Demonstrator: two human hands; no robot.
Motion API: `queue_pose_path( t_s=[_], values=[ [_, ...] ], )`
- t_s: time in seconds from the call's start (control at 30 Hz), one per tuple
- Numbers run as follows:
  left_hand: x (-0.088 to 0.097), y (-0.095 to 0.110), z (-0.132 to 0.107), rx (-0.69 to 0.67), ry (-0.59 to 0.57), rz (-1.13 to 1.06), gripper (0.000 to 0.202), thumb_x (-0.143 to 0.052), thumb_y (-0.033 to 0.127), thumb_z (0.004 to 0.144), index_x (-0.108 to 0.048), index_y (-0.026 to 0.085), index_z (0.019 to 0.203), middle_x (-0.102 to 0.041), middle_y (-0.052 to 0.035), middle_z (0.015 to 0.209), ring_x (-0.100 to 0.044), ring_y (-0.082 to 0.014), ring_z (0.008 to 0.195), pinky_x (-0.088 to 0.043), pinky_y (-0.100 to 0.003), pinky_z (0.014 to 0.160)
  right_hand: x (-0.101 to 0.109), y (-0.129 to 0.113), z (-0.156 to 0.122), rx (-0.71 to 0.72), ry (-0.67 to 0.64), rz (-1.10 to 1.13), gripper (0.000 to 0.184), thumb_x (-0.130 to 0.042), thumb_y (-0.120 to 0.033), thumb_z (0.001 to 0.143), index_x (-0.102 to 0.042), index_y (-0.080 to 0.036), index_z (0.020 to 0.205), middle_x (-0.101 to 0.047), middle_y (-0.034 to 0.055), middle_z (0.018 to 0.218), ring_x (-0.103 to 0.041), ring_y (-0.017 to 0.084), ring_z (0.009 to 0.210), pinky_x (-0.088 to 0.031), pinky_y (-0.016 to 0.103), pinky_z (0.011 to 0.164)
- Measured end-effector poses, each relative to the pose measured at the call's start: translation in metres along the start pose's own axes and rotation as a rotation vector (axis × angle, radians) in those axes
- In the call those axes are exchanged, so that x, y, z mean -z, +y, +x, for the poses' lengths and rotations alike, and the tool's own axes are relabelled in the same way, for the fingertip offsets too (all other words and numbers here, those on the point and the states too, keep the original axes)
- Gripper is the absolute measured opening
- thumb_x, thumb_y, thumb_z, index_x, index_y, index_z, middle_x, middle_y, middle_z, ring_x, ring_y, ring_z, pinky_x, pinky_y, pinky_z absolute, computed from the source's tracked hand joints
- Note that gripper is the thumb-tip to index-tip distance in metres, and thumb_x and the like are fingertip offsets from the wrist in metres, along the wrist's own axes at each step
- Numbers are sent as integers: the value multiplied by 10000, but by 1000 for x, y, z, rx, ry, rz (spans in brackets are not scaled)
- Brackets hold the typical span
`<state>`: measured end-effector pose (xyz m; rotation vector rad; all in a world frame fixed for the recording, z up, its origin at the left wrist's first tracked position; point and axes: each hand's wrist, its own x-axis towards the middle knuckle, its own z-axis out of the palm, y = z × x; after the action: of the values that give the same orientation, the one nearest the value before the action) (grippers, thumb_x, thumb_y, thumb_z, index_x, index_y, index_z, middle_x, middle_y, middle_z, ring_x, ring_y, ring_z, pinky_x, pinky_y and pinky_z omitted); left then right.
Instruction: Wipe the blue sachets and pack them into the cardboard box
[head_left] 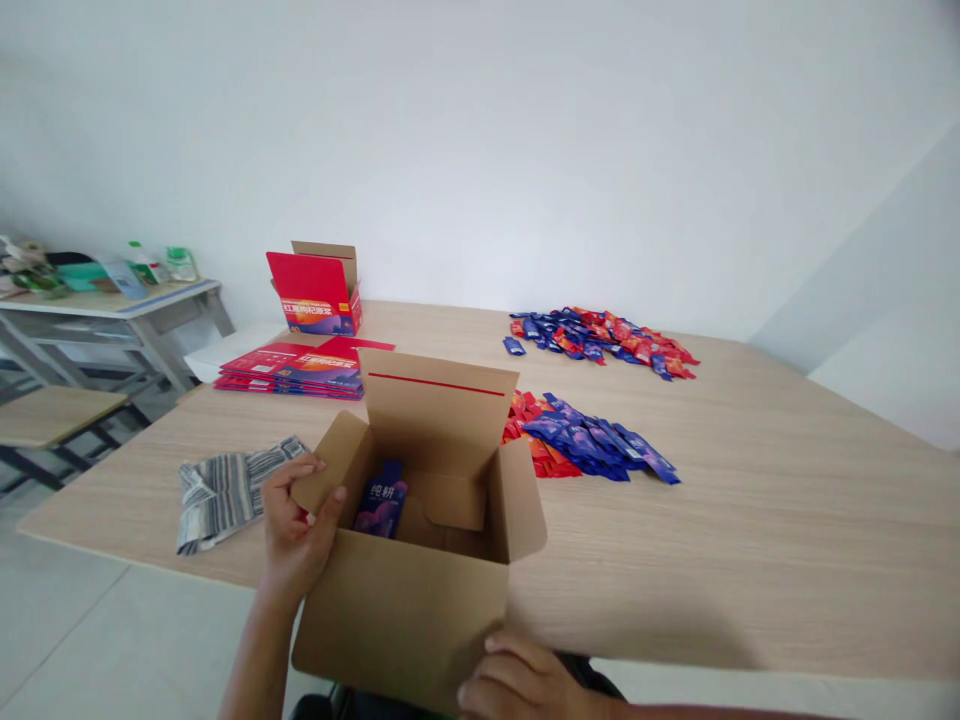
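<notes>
An open brown cardboard box (pixel 409 610) is tilted toward me at the table's near edge, its lid flap with a red strip standing up behind. One purple packet (pixel 381 505) stands inside it. My left hand (pixel 294 530) pinches the box's left side flap between thumb and fingers. My right hand (pixel 525 685) rests against the box's lower front corner, fingers curled under it.
A pile of blue and red packets (pixel 592 440) lies just right of the box; a second pile (pixel 600 340) sits farther back. Flat red cartons (pixel 296 368) are stacked left, an assembled red box (pixel 319 290) behind them. A striped cloth (pixel 225 490) lies by my left hand.
</notes>
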<state>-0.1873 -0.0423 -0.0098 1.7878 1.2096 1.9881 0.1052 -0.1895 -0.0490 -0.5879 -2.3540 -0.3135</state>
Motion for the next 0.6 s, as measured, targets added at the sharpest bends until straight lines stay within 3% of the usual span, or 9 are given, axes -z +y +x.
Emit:
queue_pose_path(
  t_s=[0.07, 0.13, 0.27, 0.33, 0.37, 0.43, 0.47, 0.53, 0.6],
  values=[
    [-3, 1, -1, 20, 33, -44, 510, -774, 225, 788, -454, 262, 1183, -565, -23, 1096, -599, -166, 1055, -479, -336, 980, 45, 26, -3, 36, -230, 41, 215, -537, -281, 1032, -630, -232, 845, -671, -46, 707, -567, 126, 645, -488, 293, 773],
    [-4, 3, -2, 15, 39, -12, 478, -765, 251, 800, -471, 258, 1177, -571, -25, 1095, -600, -172, 1067, -482, -333, 973, 81, 53, -5, 0, -424, 33, 292, -526, -381, 1013, -595, -221, 779, -631, -2, 683, -530, 164, 635, -428, 347, 681],
    [-1, 2, -2, -28, -15, 105, 329, -714, 277, 847, -547, 246, 1129, -582, -40, 1135, -587, -182, 1106, -458, -339, 1001, 114, 122, -1, -137, -630, -60, 343, -424, -293, 1025, -603, -204, 746, -636, 54, 713, -563, 190, 697, -398, 364, 721],
    [0, 0, -3, -40, -25, 105, 312, -694, 272, 864, -541, 249, 1135, -584, -39, 1133, -589, -182, 1096, -462, -340, 990, 113, 164, 9, -305, -643, -129, 334, -384, -275, 1034, -670, -188, 887, -691, 103, 851, -620, 228, 828, -428, 392, 812],
    [0, 0, -3, -40, -24, 102, 315, -689, 271, 869, -532, 250, 1142, -581, -40, 1135, -588, -183, 1099, -466, -340, 985, 109, 184, 15, -427, -631, -148, 307, -398, -284, 1027, -684, -176, 1036, -713, 141, 1011, -639, 258, 956, -440, 420, 883],
    [0, 0, -3, -33, -22, 91, 328, -682, 271, 875, -512, 252, 1155, -573, -44, 1154, -582, -189, 1112, -470, -345, 980, 96, 221, 27, -670, -629, -149, 421, -482, -297, 971, -588, -179, 1361, -597, 182, 1410, -549, 321, 1287, -385, 495, 1071],
    [0, 0, -3, -33, -33, 90, 312, -673, 266, 882, -508, 251, 1146, -571, -44, 1152, -579, -189, 1114, -470, -349, 982, 88, 237, 32, -717, -647, -145, 521, -541, -324, 932, -541, -174, 1431, -536, 191, 1491, -490, 353, 1369, -355, 531, 1114],
    [0, 1, -2, -54, -61, 90, 252, -646, 249, 899, -503, 251, 1107, -563, -36, 1120, -574, -184, 1100, -469, -347, 982, 72, 261, 38, -757, -690, -116, 634, -647, -385, 862, -543, -163, 1447, -547, 199, 1489, -471, 391, 1398, -344, 558, 1138],
    [0, 3, -2, -73, -86, 95, 199, -625, 234, 911, -496, 251, 1062, -551, -28, 1090, -568, -176, 1082, -472, -335, 966, 60, 276, 38, -757, -729, -68, 587, -673, -406, 842, -615, -185, 1382, -649, 168, 1382, -567, 365, 1317, -407, 512, 1111]
  ],
)
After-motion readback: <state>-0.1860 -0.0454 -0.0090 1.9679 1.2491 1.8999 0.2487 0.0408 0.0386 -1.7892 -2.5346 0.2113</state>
